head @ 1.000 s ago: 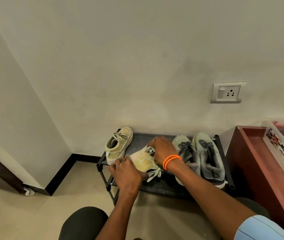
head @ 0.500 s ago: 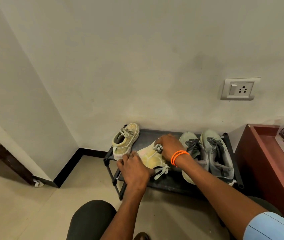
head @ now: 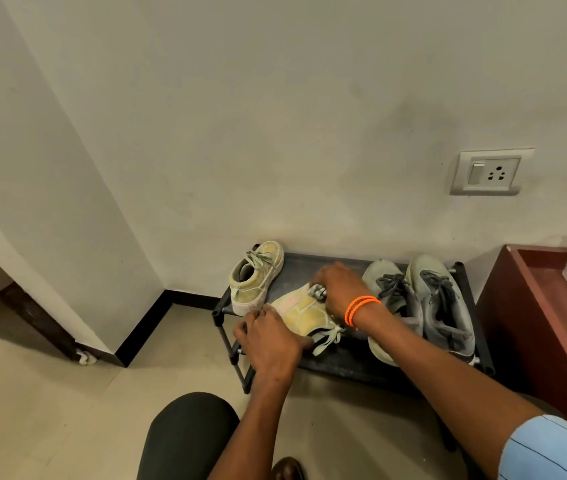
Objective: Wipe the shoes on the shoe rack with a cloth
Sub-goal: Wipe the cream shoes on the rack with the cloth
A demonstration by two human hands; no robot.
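The left hand (head: 270, 344) is holding the heel end of a yellow shoe (head: 304, 311) that is lying on its side on the shoe rack (head: 351, 365), fingers curled round it. The right hand (head: 339, 289) is pinching a small grey cloth (head: 318, 292) against the shoe's upper. Judging from this, the wiping is at an early stage; the second yellow shoe (head: 258, 277), beyond the left-hand grip, and the grey pair (head: 420, 306), just past the right wrist, seem untouched. The wall is close behind the cloth, and there is free floor nearer the person.
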